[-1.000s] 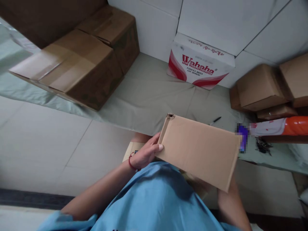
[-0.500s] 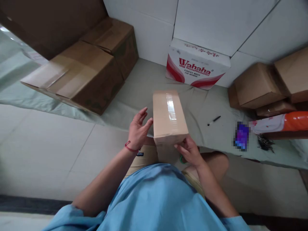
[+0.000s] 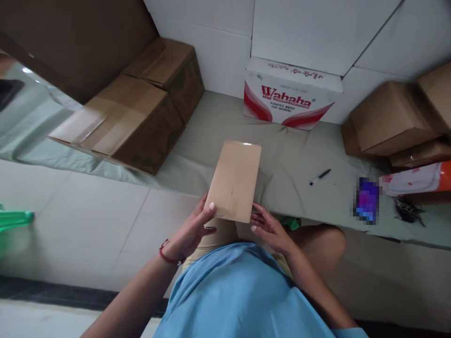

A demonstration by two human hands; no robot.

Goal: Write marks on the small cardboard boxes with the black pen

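A small cardboard box (image 3: 234, 180) is in front of me at the front edge of the cloth-covered surface, its plain, seamed face turned up. A bit of shiny tape shows at its far edge. My left hand (image 3: 193, 227) grips the near left corner, thumb on the upper face and fingers along the side, partly hidden. By the near right corner is my right hand (image 3: 271, 230), its fingers apart and the fingertips close to the box's side; whether they touch it I cannot tell.
Large cardboard boxes (image 3: 116, 117) stand at left and more brown boxes (image 3: 391, 117) at right. A white and red Wahaha carton (image 3: 289, 96) rests against the wall. A pen (image 3: 320, 177), a pixelated phone-like object (image 3: 367, 201) and keys (image 3: 408, 210) lie at right. Something green (image 3: 16, 219) is at far left.
The box has been turned, so its long taped face no longer shows. My left hand has closed on its near left corner, while my right hand has loosened from the near end.
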